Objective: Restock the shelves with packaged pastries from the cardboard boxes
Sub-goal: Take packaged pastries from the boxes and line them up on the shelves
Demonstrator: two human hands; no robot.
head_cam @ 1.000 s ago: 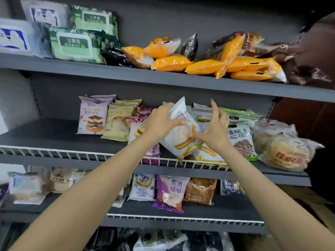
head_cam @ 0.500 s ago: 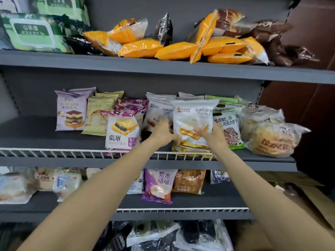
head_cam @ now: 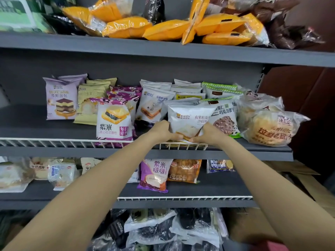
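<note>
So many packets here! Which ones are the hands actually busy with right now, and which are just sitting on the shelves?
In the job:
- white sandwich packet, held at its bottom edge by the left hand and right hand
- middle shelf, where it stands

Just sitting there:
- purple rice-bread packet
- round bread bag
- orange packets on the top shelf
- cardboard, lower right

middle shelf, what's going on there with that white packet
A person is restocking pastries. Both hands, the left hand and the right hand, grip the lower corners of a white sandwich packet and stand it upright at the front of the middle shelf, just behind the wire front rail. It sits between a purple rice-bread packet and a chocolate bread packet.
</note>
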